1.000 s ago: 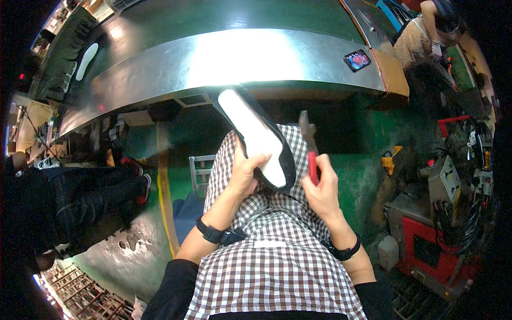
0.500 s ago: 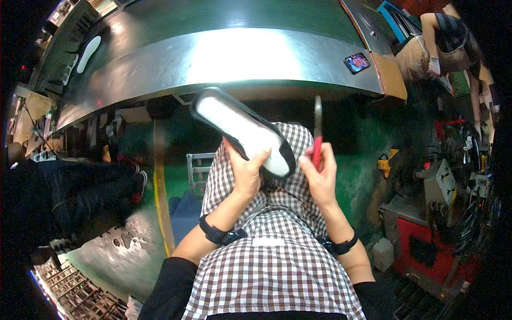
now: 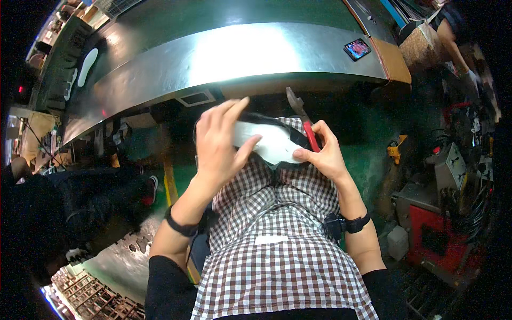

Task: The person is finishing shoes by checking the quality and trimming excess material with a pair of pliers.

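A black shoe with its white insole [image 3: 269, 143] facing up lies across my lap, over a brown-and-white checked apron. My left hand [image 3: 220, 143] covers the shoe's left end, fingers spread over the top and thumb on the insole. My right hand [image 3: 321, 152] grips red-handled pliers [image 3: 303, 117], whose jaws point up toward the table, while its fingertips pinch the shoe's right end. Each wrist wears a black band.
A curved steel work table [image 3: 224, 58] runs across in front of me, with a phone [image 3: 357, 49] on its right end and white insoles [image 3: 87, 60] far left. Another person [image 3: 453, 32] bends at the upper right. Machines [image 3: 453, 213] stand right; legs of a seated person [image 3: 96, 186] left.
The shoe has swung from tilted upright to lying flat across my lap. My left hand moved from under it to on top. My right hand with the pliers came in against its right end.
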`<act>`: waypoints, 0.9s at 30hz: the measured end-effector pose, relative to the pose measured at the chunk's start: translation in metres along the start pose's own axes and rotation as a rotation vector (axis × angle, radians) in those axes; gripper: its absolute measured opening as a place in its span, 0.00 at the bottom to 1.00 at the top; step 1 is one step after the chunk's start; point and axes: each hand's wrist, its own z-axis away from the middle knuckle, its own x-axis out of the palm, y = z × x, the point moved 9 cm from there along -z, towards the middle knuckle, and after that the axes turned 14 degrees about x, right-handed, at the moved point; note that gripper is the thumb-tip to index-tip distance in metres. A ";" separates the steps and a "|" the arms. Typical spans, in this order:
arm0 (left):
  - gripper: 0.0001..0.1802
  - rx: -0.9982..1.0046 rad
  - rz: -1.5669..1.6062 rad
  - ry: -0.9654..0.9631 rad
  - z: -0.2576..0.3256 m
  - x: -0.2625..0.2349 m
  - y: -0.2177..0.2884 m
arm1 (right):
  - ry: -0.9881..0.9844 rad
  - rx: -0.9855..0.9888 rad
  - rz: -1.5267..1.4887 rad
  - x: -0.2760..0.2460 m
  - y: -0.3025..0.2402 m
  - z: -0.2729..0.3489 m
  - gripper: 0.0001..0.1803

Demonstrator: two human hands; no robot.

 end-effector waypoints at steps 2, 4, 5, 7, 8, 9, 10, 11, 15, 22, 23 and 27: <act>0.29 0.145 0.089 -0.164 -0.017 0.034 0.005 | -0.033 0.039 -0.005 0.003 0.003 -0.007 0.27; 0.22 0.227 0.061 -0.279 -0.029 0.056 0.007 | -0.096 0.089 -0.073 0.005 0.016 -0.012 0.27; 0.19 0.204 0.106 -0.327 -0.031 0.063 0.005 | -0.083 0.058 -0.057 0.004 0.017 -0.014 0.26; 0.16 0.182 0.150 -0.385 -0.032 0.071 0.003 | -0.059 0.058 -0.064 0.002 0.019 -0.015 0.26; 0.13 0.177 0.144 -0.333 -0.034 0.068 0.006 | -0.040 0.054 -0.065 0.001 0.020 -0.015 0.26; 0.11 0.174 0.140 -0.281 -0.035 0.065 0.010 | -0.036 0.059 -0.071 -0.001 0.020 -0.014 0.26; 0.08 0.172 0.081 -0.254 -0.035 0.064 0.014 | -0.021 0.065 -0.058 -0.003 0.019 -0.013 0.25; 0.07 0.183 0.068 -0.209 -0.035 0.064 0.017 | -0.006 0.071 -0.045 -0.006 0.018 -0.011 0.23; 0.05 0.096 -0.027 -0.094 -0.027 0.056 0.014 | 0.049 0.356 -0.380 -0.028 0.019 0.017 0.10; 0.08 0.082 -0.019 -0.054 -0.024 0.056 0.022 | -0.575 0.580 -0.823 0.025 -0.017 0.099 0.27; 0.08 0.084 -0.017 -0.055 -0.023 0.055 0.022 | -0.595 0.590 -0.790 0.030 -0.016 0.101 0.29; 0.14 0.074 0.084 -0.059 -0.020 0.058 0.021 | -0.540 0.614 -0.686 0.037 -0.014 0.100 0.35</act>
